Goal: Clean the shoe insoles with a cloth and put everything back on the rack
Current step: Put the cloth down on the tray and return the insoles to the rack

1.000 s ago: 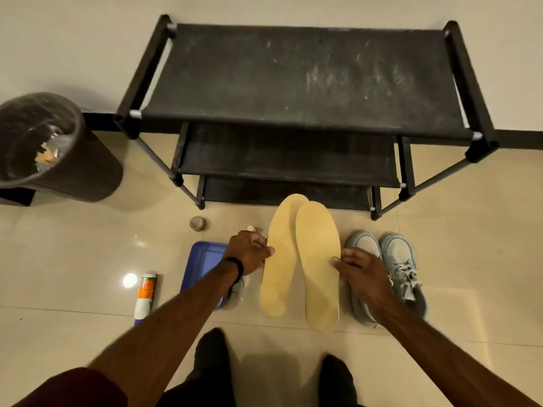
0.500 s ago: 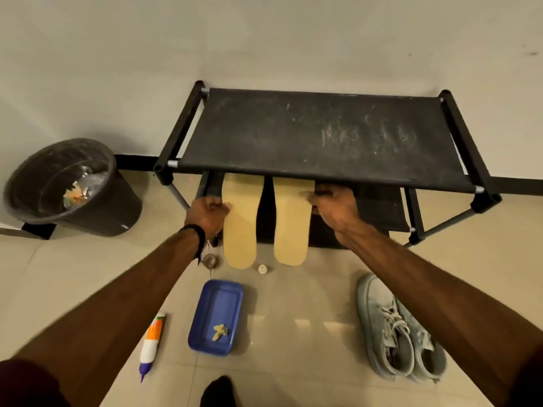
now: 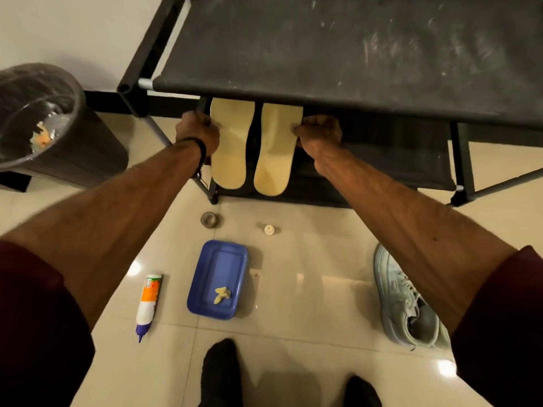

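- Two pale yellow foam insoles, left insole (image 3: 232,142) and right insole (image 3: 277,148), side by side, apart, heels toward the person, toe ends hidden under the top shelf of the black fabric-and-tube shoe rack (image 3: 338,48); they lie at the level of the rack's middle shelf, whether fully resting on it cannot be told.
- Left hand (image 3: 197,133) curled, pinching the outer edge of the left insole; black band on its wrist.
- Right hand (image 3: 318,131) curled, gripping the outer edge of the right insole.
- Versus half a second back: insoles pushed further in under the top shelf, less of them shows; both hands keep their grip; camera is nearer and lower, rack fills the top of the view.
- Floor items: blue rectangular plastic tray (image 3: 219,279) holding a small yellow scrap (image 3: 222,294); white tube with orange label and purple nozzle (image 3: 149,304) left of the tray; small grey round lid (image 3: 209,220); small white cap (image 3: 269,229); pale grey-green laced sneaker (image 3: 407,301) at right, partly behind the right forearm.
- Dark bin with clear liner (image 3: 44,124) left of the rack, litter inside.
- Top shelf overhangs the insoles; dusty streaks on it.
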